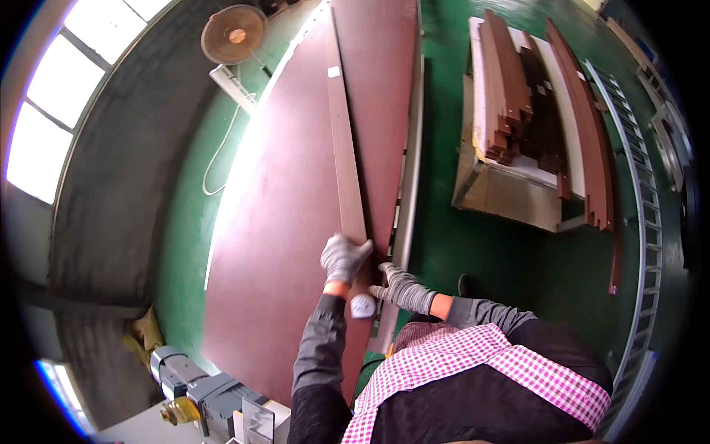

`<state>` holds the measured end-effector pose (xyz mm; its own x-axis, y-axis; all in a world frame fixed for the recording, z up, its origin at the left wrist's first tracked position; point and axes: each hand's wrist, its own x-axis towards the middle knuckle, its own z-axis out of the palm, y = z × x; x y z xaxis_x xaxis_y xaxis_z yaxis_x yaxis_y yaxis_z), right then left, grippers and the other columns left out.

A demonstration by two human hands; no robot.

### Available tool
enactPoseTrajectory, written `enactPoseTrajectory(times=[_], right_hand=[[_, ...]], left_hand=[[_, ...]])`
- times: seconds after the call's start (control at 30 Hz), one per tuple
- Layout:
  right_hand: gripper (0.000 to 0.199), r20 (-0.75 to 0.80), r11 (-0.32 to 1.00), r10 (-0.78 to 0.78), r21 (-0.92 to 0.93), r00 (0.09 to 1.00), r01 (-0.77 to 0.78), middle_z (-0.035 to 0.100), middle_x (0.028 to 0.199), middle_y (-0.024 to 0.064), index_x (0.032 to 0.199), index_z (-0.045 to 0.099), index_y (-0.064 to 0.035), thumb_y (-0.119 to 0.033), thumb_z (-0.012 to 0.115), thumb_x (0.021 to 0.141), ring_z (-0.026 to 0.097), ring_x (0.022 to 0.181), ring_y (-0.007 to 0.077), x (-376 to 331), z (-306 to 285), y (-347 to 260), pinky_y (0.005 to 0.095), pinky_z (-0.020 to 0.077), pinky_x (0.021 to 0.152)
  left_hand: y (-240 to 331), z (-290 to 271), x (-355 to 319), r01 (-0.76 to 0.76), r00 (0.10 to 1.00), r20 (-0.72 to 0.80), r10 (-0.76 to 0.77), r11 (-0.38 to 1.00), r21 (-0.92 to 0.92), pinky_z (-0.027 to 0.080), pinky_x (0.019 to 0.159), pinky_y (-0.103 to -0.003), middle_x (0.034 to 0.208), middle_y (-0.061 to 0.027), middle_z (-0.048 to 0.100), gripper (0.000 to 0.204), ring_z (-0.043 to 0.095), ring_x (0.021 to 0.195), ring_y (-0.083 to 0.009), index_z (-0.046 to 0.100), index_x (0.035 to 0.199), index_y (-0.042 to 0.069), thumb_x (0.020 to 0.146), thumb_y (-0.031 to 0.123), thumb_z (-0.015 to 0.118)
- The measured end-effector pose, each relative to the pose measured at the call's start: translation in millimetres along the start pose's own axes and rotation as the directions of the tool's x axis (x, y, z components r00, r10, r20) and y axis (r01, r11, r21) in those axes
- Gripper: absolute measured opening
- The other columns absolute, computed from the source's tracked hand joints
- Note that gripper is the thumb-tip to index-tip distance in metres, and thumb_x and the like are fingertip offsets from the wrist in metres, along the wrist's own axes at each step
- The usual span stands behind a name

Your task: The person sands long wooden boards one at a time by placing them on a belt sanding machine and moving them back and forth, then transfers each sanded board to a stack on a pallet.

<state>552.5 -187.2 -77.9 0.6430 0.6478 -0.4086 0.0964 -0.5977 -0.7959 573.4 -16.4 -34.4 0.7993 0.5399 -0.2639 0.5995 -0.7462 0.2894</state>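
Note:
A long brown board [342, 140] lies lengthwise on the reddish-brown tabletop [274, 214]. My left hand [345, 259], in a grey knit glove, is closed over the board close to its near end. At the table's right edge is my right hand [405, 288], gloved the same way. Its thumb and fingers are apart, pointing toward the board's near end, with nothing visible between them. Just below the left hand sits a small whitish rounded thing [362, 305] whose kind I cannot make out. A white label [333, 72] shows on the board's far part.
Right of the table, stacked brown boards [506, 81] rest on a white-topped stand [510, 196]. Beyond them lies a metal ladder [640, 177]. A round fan [235, 35] stands far left, with a cable on the green floor. Grey machinery [214, 396] is at lower left.

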Motion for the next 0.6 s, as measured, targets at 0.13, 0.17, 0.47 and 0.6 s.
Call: enactPoseTrajectory(times=[0.13, 0.17, 0.47, 0.6], right_hand=[[0.103, -0.399, 0.996, 0.018, -0.074, 0.917, -0.051, 0.046, 0.135, 0.0308, 0.142, 0.024, 0.0079, -0.051, 0.073, 0.073, 0.048, 0.126, 0.0406, 5, -9, 33, 0.0429, 0.0414, 0.103], [0.101, -0.498, 1.0, 0.001, -0.024, 0.867, -0.015, 0.048, 0.133, 0.0303, 0.142, 0.026, 0.0065, -0.049, 0.073, 0.073, 0.05, 0.124, 0.0407, 13, -16, 51, 0.0433, 0.0428, 0.102], [0.079, -0.557, 0.993, 0.067, -0.045, 0.828, -0.111, 0.062, 0.111, 0.0265, 0.136, 0.041, 0.0022, -0.029, 0.073, 0.071, 0.063, 0.102, 0.0367, -175, -151, 51, 0.0423, 0.0495, 0.09], [0.088, -0.556, 0.949, 0.195, -0.1, 0.808, -0.299, 0.054, 0.13, 0.0259, 0.144, 0.036, -0.0004, -0.035, 0.075, 0.072, 0.058, 0.114, 0.0367, -294, -163, 67, 0.0405, 0.0462, 0.099]], left_hand=[[93, 27, 11, -0.002, 1.0, 0.026, 0.002, 1.0, 0.029, 0.056, 0.074, -0.044, 0.087, -0.021, 0.07, 0.064, 0.07, 0.085, -0.0345, 0.071, 0.088, 0.001, 0.067, 0.061, 0.073], [102, 45, 14, -0.028, 0.999, 0.03, 0.026, 0.999, 0.047, 0.056, 0.075, -0.044, 0.087, -0.0209, 0.07, 0.065, 0.07, 0.086, -0.035, 0.071, 0.088, 0.001, 0.067, 0.062, 0.073], [169, 97, 62, 0.456, 0.81, 0.239, 0.535, -0.322, -0.83, 0.05, 0.091, -0.042, 0.104, -0.0085, 0.066, 0.036, 0.063, 0.096, -0.0262, 0.057, 0.118, 0.006, 0.094, 0.033, 0.059], [236, 110, 20, 0.376, 0.658, 0.04, 0.752, -0.282, -0.883, 0.051, 0.093, -0.044, 0.106, -0.0149, 0.065, 0.047, 0.063, 0.098, -0.0302, 0.057, 0.117, 0.002, 0.082, 0.028, 0.074]])
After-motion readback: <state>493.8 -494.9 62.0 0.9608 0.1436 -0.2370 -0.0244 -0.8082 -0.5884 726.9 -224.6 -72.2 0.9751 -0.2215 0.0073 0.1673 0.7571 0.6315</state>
